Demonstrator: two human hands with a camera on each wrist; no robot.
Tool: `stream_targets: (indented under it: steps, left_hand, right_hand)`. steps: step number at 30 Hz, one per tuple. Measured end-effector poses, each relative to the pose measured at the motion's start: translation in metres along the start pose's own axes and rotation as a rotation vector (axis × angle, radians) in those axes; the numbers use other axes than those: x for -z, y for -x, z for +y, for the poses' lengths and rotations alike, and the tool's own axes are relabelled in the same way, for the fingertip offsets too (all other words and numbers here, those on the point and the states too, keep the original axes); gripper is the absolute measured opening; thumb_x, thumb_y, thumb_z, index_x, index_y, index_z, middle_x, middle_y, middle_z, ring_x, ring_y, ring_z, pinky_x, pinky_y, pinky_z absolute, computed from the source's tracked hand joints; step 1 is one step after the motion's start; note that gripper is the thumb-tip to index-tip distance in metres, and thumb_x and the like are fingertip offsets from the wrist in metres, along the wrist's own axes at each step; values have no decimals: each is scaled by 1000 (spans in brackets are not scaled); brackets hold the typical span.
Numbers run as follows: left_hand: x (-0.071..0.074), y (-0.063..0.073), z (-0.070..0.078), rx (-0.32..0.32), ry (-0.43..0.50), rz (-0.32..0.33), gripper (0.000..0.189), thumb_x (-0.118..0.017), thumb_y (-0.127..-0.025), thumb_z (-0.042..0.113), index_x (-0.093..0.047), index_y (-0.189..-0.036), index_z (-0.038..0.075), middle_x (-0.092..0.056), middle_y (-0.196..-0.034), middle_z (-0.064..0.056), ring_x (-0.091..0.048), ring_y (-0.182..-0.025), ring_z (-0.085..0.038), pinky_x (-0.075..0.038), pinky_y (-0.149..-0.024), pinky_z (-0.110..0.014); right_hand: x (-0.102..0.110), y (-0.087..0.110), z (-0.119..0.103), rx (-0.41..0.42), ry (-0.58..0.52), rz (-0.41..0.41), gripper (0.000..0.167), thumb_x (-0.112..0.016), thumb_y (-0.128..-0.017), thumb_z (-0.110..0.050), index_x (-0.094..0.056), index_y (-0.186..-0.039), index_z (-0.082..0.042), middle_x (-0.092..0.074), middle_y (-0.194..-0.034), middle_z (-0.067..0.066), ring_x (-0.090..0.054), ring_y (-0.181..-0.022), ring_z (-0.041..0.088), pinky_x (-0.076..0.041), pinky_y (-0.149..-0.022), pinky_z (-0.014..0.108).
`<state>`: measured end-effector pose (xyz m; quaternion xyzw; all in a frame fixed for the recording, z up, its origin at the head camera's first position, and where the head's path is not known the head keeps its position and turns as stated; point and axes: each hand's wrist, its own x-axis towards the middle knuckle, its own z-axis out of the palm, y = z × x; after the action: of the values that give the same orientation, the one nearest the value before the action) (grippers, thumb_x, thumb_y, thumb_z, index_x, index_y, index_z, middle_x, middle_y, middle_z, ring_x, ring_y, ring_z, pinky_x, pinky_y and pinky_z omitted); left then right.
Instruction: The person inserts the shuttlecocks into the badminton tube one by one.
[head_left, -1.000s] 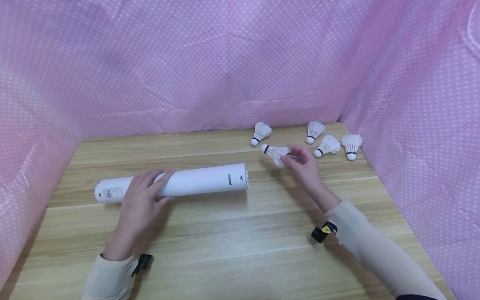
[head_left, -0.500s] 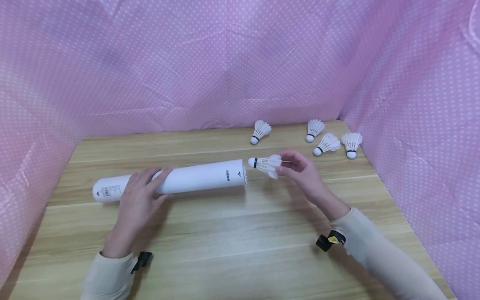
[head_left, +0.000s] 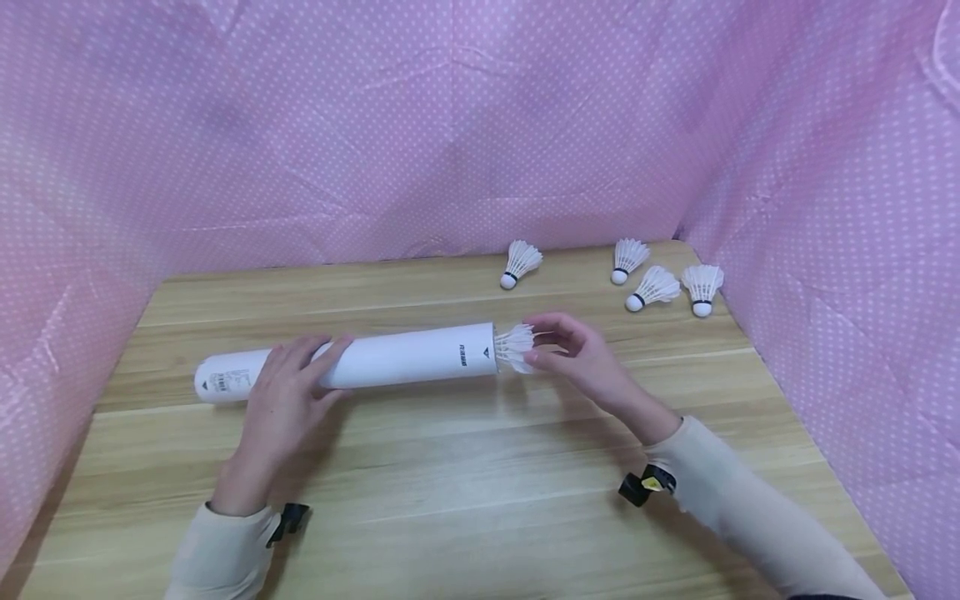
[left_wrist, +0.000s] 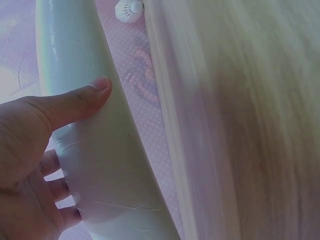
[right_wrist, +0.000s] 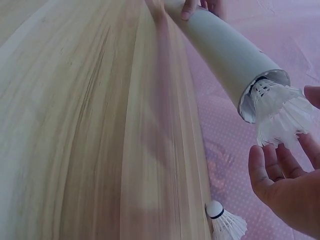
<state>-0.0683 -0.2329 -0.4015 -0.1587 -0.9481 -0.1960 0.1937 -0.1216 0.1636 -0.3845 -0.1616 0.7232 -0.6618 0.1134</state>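
My left hand (head_left: 285,400) grips a white shuttlecock tube (head_left: 412,358) around its middle, thumb along the near side. In the left wrist view the thumb presses on the tube wall (left_wrist: 95,165), fingers wrapped behind it. The tube's open end faces right. A white feather shuttlecock (head_left: 514,348) sits partly inside that mouth, cork first, skirt sticking out. My right hand (head_left: 581,362) holds the feather rim between thumb and fingers. In the right wrist view the shuttlecock's dark band (right_wrist: 256,85) shows just within the tube opening; the cork is hidden.
One loose shuttlecock (head_left: 520,265) lies at the back of the wooden table (head_left: 420,483). Several more, including one shuttlecock (head_left: 702,290) near the right edge, lie at the back right. Pink dotted cloth (head_left: 450,150) hangs behind and at both sides.
My right hand has brought the shuttlecock left and down from the right of the tube, and its cork end has entered the tube mouth. The left hand has stayed on the tube.
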Motion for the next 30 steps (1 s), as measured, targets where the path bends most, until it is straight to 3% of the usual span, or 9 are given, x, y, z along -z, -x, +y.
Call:
stream_targets:
  steps: [14,22,30]
  left_hand:
    - [-2,2,0,5,-2,-19,83,-93,-66,7,-60,-141,20,-59,-130,-19,-51,-123,-44,-27,-116,-62]
    - [0,3,1,8,0,-8,83,-93,-65,5,-60,-140,20,-60,-130,-19,-51,-123,-44,-28,-115,-62]
    - [1,3,0,8,0,-3,82,-93,-65,5,-61,-139,19,-60,-130,-20,-51,-123,-44,-26,-117,-60]
  right_hand:
    - [-12,-5,3,27,4,-26,52,-74,-88,0,-54,-137,2,-60,-131,16,-59,-118,33,-54,-97,37]
    - [-12,-4,7,75,21,-39,46,-68,-93,0,-55,-137,3,-60,-132,17,-58,-121,36,-54,-98,36]
    - [-11,-3,8,91,23,-38,47,-69,-93,-2,-56,-139,0,-59,-137,14,-59,-123,31,-52,-101,37]
